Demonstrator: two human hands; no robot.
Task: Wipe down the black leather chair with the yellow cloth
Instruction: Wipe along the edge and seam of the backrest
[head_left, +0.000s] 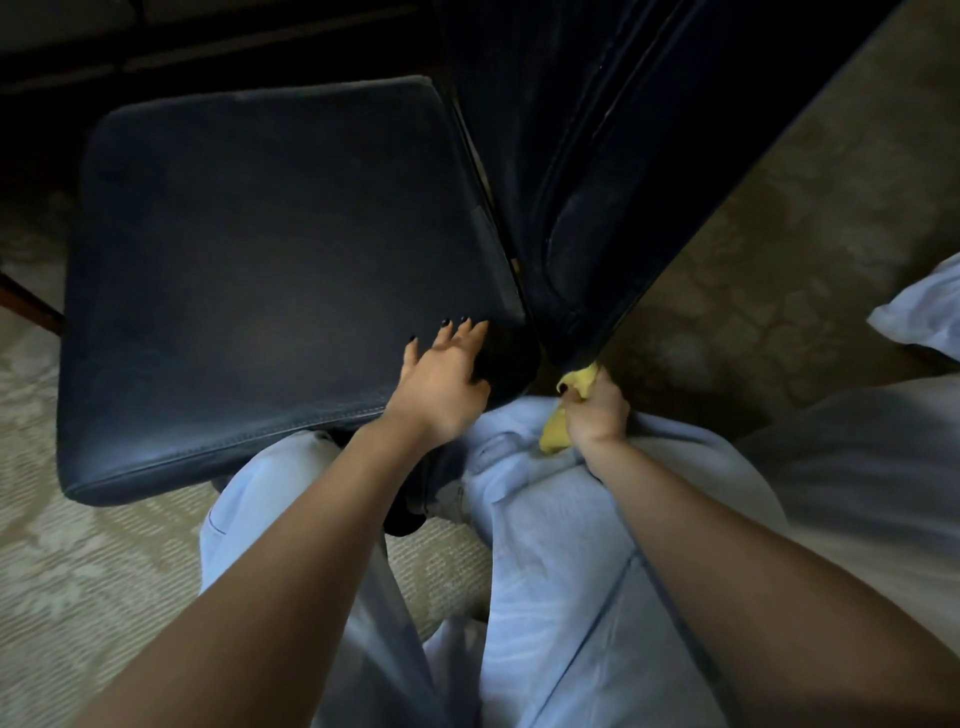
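Black leather chair (270, 249) on pale patterned carpet (78, 571), w/ a person close against its near, stitched edge. Seat (208, 364) is a broad, flat, dull dark pad w/ rounded corners and a faint sheen toward the centre. Backrest (597, 182) rises on the right, seam lines running along its length, w/ a narrow gap btw. it and the seat.

L hand (441, 379) lies flat on the seat near the corner by the backrest. Its fingers are straight and slightly spread, grasping nothing; dark nail polish visible. R hand (597, 410) is clenched round the yellow cloth (553, 439), which is bunched up. One end of the cloth touches the lowest edge of the backrest; the other hangs below the fist over the person's light blue jeans (561, 571). Both forearms bare.

Room is dim. Carpet is beige w/ a lighter floral-type pattern, running left of the chair and also right, behind the backrest, where shadow falls. Dark furniture (208, 41) runs along the top, detail not legible. Reddish wooden piece (26, 304) at far left edge; what it belongs to is unclear. White fabric (919, 306) at far right edge, only partly in view.
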